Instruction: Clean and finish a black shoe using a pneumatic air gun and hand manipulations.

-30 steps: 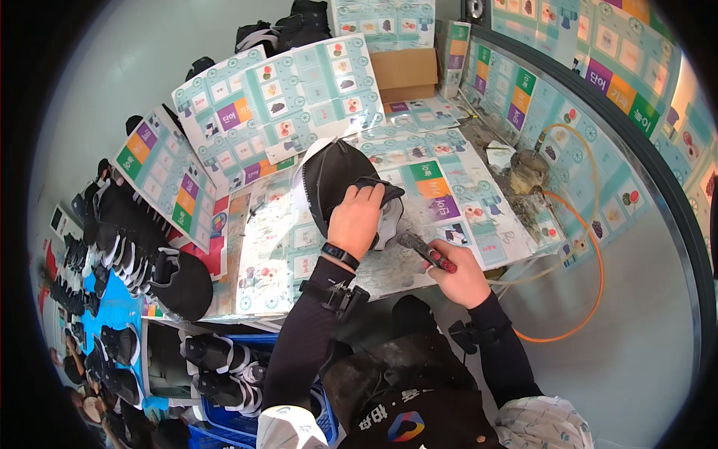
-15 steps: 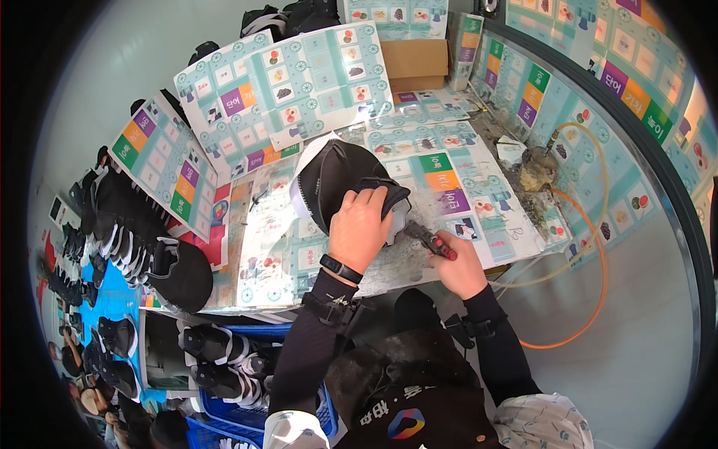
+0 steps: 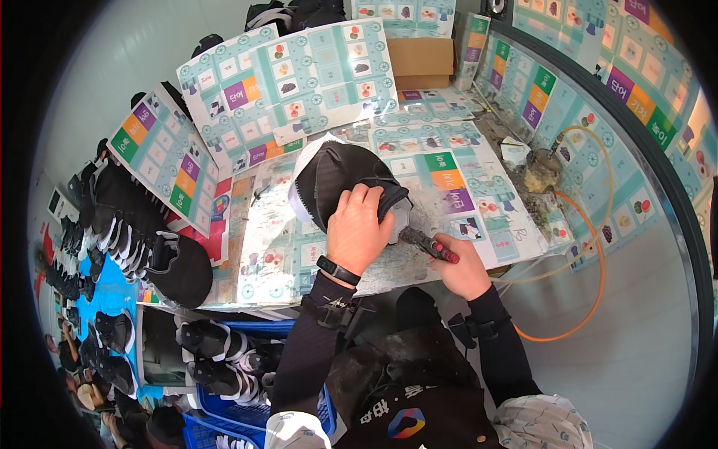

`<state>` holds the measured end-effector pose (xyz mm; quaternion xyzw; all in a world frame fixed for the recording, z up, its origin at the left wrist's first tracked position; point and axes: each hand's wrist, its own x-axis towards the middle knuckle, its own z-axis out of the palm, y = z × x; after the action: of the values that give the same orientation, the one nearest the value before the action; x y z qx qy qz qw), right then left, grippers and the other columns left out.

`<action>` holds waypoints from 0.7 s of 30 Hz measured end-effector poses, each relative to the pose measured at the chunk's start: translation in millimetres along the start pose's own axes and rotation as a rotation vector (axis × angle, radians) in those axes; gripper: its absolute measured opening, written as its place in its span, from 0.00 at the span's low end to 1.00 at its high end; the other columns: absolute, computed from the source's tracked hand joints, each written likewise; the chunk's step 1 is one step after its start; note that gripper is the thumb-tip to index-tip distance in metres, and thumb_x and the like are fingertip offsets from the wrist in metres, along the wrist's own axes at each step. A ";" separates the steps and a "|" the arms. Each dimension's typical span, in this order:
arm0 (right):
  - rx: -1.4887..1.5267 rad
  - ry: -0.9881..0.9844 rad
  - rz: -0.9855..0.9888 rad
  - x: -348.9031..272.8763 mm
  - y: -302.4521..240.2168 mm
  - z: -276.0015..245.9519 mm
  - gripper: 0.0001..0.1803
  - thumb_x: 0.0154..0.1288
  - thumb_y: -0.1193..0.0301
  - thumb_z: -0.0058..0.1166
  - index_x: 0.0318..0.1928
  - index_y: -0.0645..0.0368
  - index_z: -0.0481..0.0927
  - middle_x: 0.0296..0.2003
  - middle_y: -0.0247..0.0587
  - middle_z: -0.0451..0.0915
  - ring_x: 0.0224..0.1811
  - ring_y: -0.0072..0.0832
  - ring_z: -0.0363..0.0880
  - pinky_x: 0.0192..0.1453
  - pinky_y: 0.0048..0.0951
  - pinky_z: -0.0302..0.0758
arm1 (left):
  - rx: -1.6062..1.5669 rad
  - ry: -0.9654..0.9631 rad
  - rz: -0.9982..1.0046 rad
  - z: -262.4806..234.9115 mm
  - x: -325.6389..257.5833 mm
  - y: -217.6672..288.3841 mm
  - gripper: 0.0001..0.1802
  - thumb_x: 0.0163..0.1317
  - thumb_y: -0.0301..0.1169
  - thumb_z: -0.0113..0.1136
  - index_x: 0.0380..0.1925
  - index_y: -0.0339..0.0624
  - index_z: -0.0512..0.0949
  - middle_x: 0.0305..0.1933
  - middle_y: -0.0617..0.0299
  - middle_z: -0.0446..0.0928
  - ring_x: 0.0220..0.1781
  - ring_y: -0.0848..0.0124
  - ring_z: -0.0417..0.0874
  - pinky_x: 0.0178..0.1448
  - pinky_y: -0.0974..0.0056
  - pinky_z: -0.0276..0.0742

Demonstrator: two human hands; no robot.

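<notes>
A black shoe upper (image 3: 338, 166) with a pale edge stands tilted over the worktable (image 3: 288, 217). My left hand (image 3: 354, 233) lies across its opening, fingers curled over the black collar and gripping it. In my right hand (image 3: 462, 271) is a brush-like tool (image 3: 441, 251) with a red and black handle, its fingers closed round the end. The tool's dark tip points left at the grey lower edge of the upper, close to it; I cannot tell whether they touch. My left palm and part of the collar are hidden.
Printed boards (image 3: 325, 78) stand along the back and left. A crusted pot (image 3: 541, 170) sits at the right, with an orange hose (image 3: 603, 262) looping down beside the table. Black shoe uppers (image 3: 179, 273) line the left; a blue basket (image 3: 232, 410) of shoes is below.
The tool and my right hand have shifted very slightly down and right. My left hand still grips the upper, and the whole view has moved a little.
</notes>
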<state>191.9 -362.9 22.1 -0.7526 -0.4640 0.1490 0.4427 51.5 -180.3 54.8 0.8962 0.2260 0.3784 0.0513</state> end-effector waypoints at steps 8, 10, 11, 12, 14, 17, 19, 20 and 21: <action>-0.025 0.131 0.002 -4.8 -0.4 2.0 0.10 0.60 0.74 0.58 0.42 0.64 0.81 0.30 0.64 0.79 0.39 0.67 0.78 0.41 0.54 0.74 | 0.030 0.002 -0.003 -1.7 3.3 4.4 0.19 0.62 0.35 0.71 0.52 0.40 0.85 0.46 0.55 0.79 0.50 0.52 0.83 0.47 0.49 0.86; -0.043 0.075 0.019 -3.6 3.2 2.6 0.11 0.60 0.74 0.58 0.43 0.64 0.82 0.30 0.64 0.80 0.39 0.67 0.79 0.41 0.54 0.74 | 0.039 0.004 -0.016 -2.1 2.7 4.1 0.19 0.63 0.37 0.72 0.51 0.40 0.86 0.46 0.56 0.79 0.50 0.52 0.83 0.47 0.49 0.86; -0.060 0.021 0.034 -3.0 4.7 2.7 0.11 0.61 0.74 0.58 0.43 0.64 0.82 0.31 0.65 0.80 0.40 0.67 0.79 0.41 0.53 0.74 | 0.037 0.003 -0.016 -1.8 2.2 5.2 0.19 0.63 0.37 0.72 0.51 0.40 0.86 0.46 0.56 0.79 0.50 0.52 0.83 0.47 0.49 0.86; -0.061 0.020 0.036 -3.2 5.6 2.2 0.11 0.61 0.74 0.58 0.43 0.64 0.82 0.31 0.65 0.80 0.40 0.67 0.79 0.41 0.53 0.74 | 0.040 0.002 -0.028 -1.5 0.8 6.9 0.19 0.64 0.38 0.72 0.51 0.40 0.86 0.47 0.56 0.79 0.50 0.52 0.83 0.47 0.49 0.86; 0.007 0.059 0.043 -3.6 6.5 1.4 0.15 0.56 0.74 0.61 0.44 0.67 0.82 0.31 0.60 0.82 0.37 0.63 0.79 0.41 0.44 0.76 | 0.044 -0.002 -0.040 -2.1 -2.3 10.1 0.19 0.64 0.38 0.72 0.51 0.40 0.86 0.47 0.56 0.79 0.51 0.52 0.83 0.48 0.49 0.86; 0.053 0.095 0.056 0.1 12.9 3.4 0.15 0.56 0.74 0.62 0.45 0.67 0.82 0.31 0.57 0.83 0.36 0.60 0.80 0.42 0.42 0.76 | 0.006 0.023 -0.089 -2.7 -11.5 14.1 0.18 0.64 0.35 0.71 0.51 0.40 0.85 0.48 0.54 0.80 0.52 0.50 0.83 0.52 0.48 0.83; 0.093 0.010 0.065 -2.6 7.1 -0.7 0.13 0.58 0.73 0.61 0.43 0.66 0.82 0.30 0.60 0.82 0.36 0.63 0.78 0.41 0.44 0.75 | -0.022 0.093 -0.155 -5.0 -23.5 17.6 0.18 0.63 0.32 0.69 0.52 0.39 0.86 0.47 0.53 0.79 0.51 0.49 0.82 0.53 0.49 0.82; 0.131 -0.073 0.072 -3.8 3.5 -2.6 0.11 0.61 0.72 0.61 0.42 0.65 0.82 0.30 0.62 0.80 0.36 0.65 0.77 0.40 0.46 0.75 | -0.019 0.089 -0.157 -7.1 -29.9 18.8 0.18 0.63 0.32 0.69 0.52 0.39 0.86 0.47 0.53 0.79 0.51 0.49 0.82 0.53 0.49 0.82; 0.135 -0.076 0.076 -3.8 2.6 -1.8 0.11 0.61 0.72 0.61 0.42 0.65 0.82 0.30 0.62 0.80 0.36 0.65 0.77 0.40 0.46 0.75 | -0.046 0.125 -0.199 -10.1 -37.2 19.7 0.19 0.62 0.30 0.68 0.53 0.38 0.86 0.47 0.52 0.78 0.51 0.49 0.82 0.53 0.49 0.82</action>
<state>192.5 -367.5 20.3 -0.7320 -0.4407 0.2248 0.4685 28.9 -215.1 42.8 0.8426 0.3077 0.4317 0.0949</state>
